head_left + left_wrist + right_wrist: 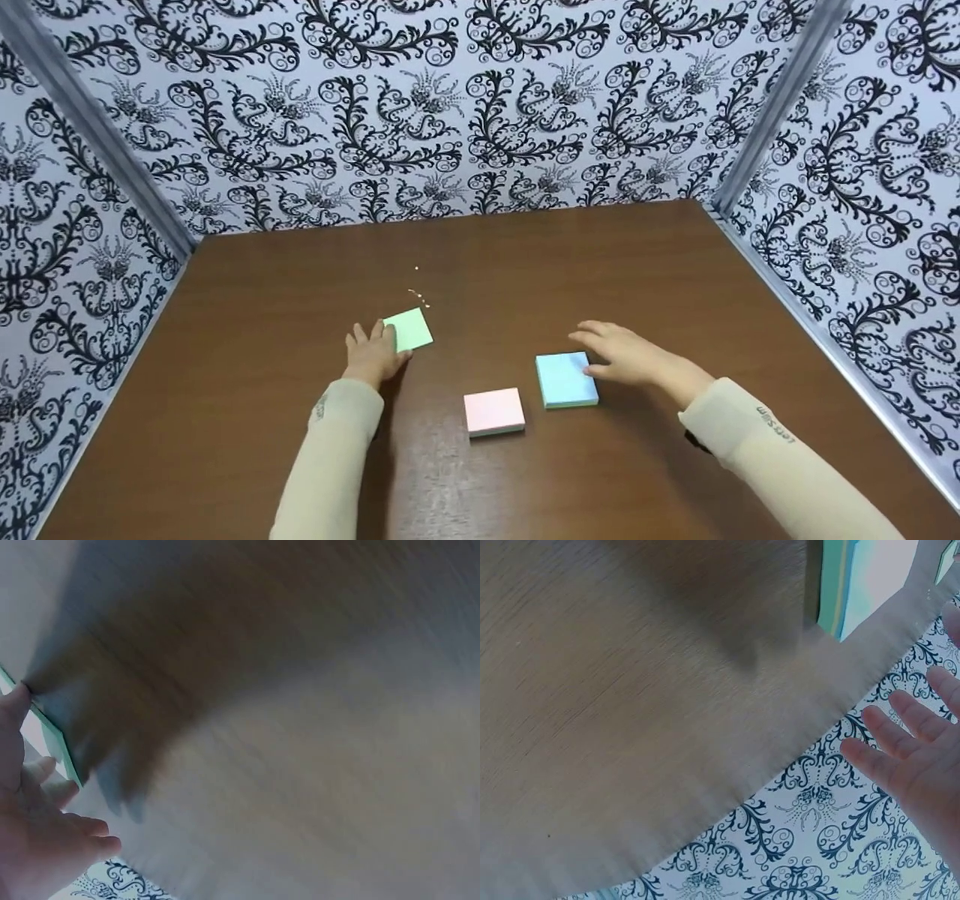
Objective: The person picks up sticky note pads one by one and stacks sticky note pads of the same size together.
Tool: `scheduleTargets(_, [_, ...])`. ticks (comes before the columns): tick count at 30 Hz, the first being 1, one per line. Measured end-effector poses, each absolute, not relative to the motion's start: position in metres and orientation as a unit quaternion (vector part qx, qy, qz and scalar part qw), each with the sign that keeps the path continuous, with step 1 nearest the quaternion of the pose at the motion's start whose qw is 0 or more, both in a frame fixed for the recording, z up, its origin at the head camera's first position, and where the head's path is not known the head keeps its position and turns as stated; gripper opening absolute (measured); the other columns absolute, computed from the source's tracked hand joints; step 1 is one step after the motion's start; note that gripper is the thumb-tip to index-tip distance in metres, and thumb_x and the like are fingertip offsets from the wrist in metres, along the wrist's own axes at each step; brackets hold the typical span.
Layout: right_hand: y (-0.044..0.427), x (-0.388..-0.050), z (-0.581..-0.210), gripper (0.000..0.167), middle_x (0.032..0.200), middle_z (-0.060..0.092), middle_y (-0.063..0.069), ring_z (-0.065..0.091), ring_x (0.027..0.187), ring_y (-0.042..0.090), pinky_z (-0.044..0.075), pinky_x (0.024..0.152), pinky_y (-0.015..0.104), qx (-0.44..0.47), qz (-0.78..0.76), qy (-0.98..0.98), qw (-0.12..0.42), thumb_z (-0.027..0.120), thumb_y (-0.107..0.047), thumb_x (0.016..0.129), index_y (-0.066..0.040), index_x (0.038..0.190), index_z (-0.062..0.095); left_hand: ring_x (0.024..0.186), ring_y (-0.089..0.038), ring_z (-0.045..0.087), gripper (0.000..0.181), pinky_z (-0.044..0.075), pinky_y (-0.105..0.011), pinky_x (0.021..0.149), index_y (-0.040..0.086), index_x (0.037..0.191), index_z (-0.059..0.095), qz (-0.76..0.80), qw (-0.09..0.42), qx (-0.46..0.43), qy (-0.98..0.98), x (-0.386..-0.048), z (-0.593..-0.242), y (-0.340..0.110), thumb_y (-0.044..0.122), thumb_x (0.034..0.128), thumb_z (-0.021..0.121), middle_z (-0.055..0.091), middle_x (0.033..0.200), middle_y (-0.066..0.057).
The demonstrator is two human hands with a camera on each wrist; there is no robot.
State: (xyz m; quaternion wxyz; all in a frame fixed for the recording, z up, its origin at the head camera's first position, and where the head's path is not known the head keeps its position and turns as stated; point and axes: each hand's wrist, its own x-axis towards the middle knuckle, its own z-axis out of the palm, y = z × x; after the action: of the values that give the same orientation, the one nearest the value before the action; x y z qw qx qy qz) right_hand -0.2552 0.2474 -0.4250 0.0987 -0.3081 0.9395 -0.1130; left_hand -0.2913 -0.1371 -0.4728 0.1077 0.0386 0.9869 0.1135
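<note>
My left hand [371,356] is at a light green pad of sticky notes [412,330] on the table, with thumb and index finger on two of its edges and the other fingers spread to the left. In the left wrist view, the thumb meets the pad's green edge [71,761]. My right hand [626,356] hovers beside a blue sticky note pad [566,379], its fingers extended and holding nothing. The right wrist view shows a gap between those fingers and the blue-topped stack [874,585], which has yellow and green layers beneath.
A pink-topped sticky note stack [493,409] lies between the arms, near the blue one. Small pale crumbs [420,298] are scattered beyond the green pad. Patterned walls [405,112] stand at the back and both sides of the brown table [600,270].
</note>
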Motion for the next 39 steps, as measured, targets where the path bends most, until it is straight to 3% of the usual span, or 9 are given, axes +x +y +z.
scheduleTargets(6, [0.245, -0.254, -0.423, 0.053, 0.140, 0.035, 0.024, 0.033, 0.128, 0.042, 0.026, 0.101, 0.058, -0.327, -0.090, 0.937, 0.081, 0.059, -0.022, 0.089, -0.001, 0.135, 0.042, 0.128, -0.060, 0.006, 0.065, 0.008, -0.064, 0.104, -0.004, 0.133, 0.031, 0.087, 0.091, 0.058, 0.990, -0.289, -0.472, -0.154, 0.041, 0.0908, 0.050, 0.022, 0.145, -0.028])
scheduleTargets(9, [0.244, -0.254, -0.423, 0.052, 0.139, 0.036, 0.024, 0.033, 0.127, 0.041, 0.027, 0.101, 0.057, -0.330, -0.088, 0.937, 0.073, 0.060, -0.021, 0.089, -0.002, 0.134, 0.043, 0.125, -0.059, 0.018, 0.067, 0.015, -0.063, 0.103, -0.004, 0.132, 0.034, 0.074, 0.080, 0.059, 0.992, -0.289, -0.470, -0.158, 0.043, 0.0893, 0.052, 0.030, 0.142, -0.026])
scheduleTargets(13, [0.247, -0.254, -0.426, 0.052, 0.138, 0.037, 0.024, 0.034, 0.127, 0.042, 0.027, 0.101, 0.057, -0.325, -0.093, 0.939, 0.069, 0.060, -0.020, 0.088, -0.002, 0.134, 0.043, 0.114, -0.051, 0.039, 0.067, 0.029, -0.059, 0.097, -0.004, 0.127, 0.042, 0.011, 0.059, 0.062, 0.996, -0.286, -0.468, -0.149, 0.049, 0.0873, 0.052, 0.045, 0.125, -0.026])
scheduleTargets(17, [0.251, -0.252, -0.431, 0.051, 0.135, 0.040, 0.026, 0.038, 0.123, 0.043, 0.030, 0.098, 0.058, -0.334, -0.094, 0.936, 0.061, 0.061, -0.018, 0.087, 0.000, 0.132, 0.044, 0.106, -0.044, 0.049, 0.068, 0.037, -0.055, 0.090, -0.003, 0.119, 0.048, -0.074, 0.051, 0.045, 0.995, -0.275, -0.470, -0.127, 0.057, 0.0870, 0.046, 0.052, 0.113, -0.028])
scheduleTargets(22, [0.253, -0.250, -0.436, 0.051, 0.133, 0.042, 0.027, 0.039, 0.122, 0.044, 0.031, 0.097, 0.059, -0.335, -0.094, 0.936, 0.061, 0.062, -0.018, 0.087, 0.000, 0.132, 0.045, 0.085, -0.038, 0.056, 0.072, 0.045, -0.048, 0.072, -0.003, 0.107, 0.052, -0.096, 0.085, -0.034, 0.991, -0.254, -0.469, -0.104, 0.064, 0.0831, 0.044, 0.057, 0.097, -0.027])
scheduleTargets(25, [0.254, -0.249, -0.438, 0.051, 0.133, 0.042, 0.027, 0.038, 0.122, 0.044, 0.030, 0.097, 0.059, -0.329, -0.097, 0.937, 0.065, 0.062, -0.018, 0.087, 0.001, 0.131, 0.045, 0.076, -0.035, 0.055, 0.079, 0.046, -0.046, 0.067, -0.005, 0.108, 0.055, -0.095, 0.124, -0.065, 0.986, -0.244, -0.465, -0.096, 0.069, 0.0801, 0.044, 0.058, 0.090, -0.026])
scheduleTargets(32, [0.252, -0.249, -0.442, 0.051, 0.135, 0.040, 0.025, 0.037, 0.123, 0.044, 0.030, 0.097, 0.060, -0.320, -0.108, 0.938, 0.079, 0.061, -0.019, 0.087, -0.001, 0.132, 0.045, 0.072, -0.034, 0.062, 0.090, 0.050, -0.047, 0.068, -0.005, 0.097, 0.064, -0.155, 0.237, -0.020, 0.959, -0.213, -0.452, -0.080, 0.077, 0.0784, 0.031, 0.063, 0.086, -0.017])
scheduleTargets(35, [0.251, -0.249, -0.443, 0.052, 0.135, 0.040, 0.025, 0.037, 0.124, 0.044, 0.029, 0.097, 0.060, -0.315, -0.111, 0.939, 0.083, 0.062, -0.020, 0.087, -0.002, 0.132, 0.045, 0.066, -0.029, 0.062, 0.092, 0.052, -0.044, 0.063, -0.002, 0.095, 0.066, -0.180, 0.257, -0.008, 0.949, -0.202, -0.452, -0.073, 0.080, 0.0763, 0.029, 0.063, 0.084, -0.014])
scheduleTargets(39, [0.251, -0.249, -0.444, 0.051, 0.135, 0.040, 0.025, 0.037, 0.124, 0.044, 0.029, 0.098, 0.059, -0.315, -0.109, 0.939, 0.083, 0.061, -0.020, 0.087, -0.001, 0.132, 0.045, 0.064, -0.025, 0.061, 0.088, 0.052, -0.042, 0.060, 0.002, 0.094, 0.067, -0.171, 0.247, 0.003, 0.954, -0.192, -0.454, -0.071, 0.080, 0.0752, 0.033, 0.064, 0.087, -0.011])
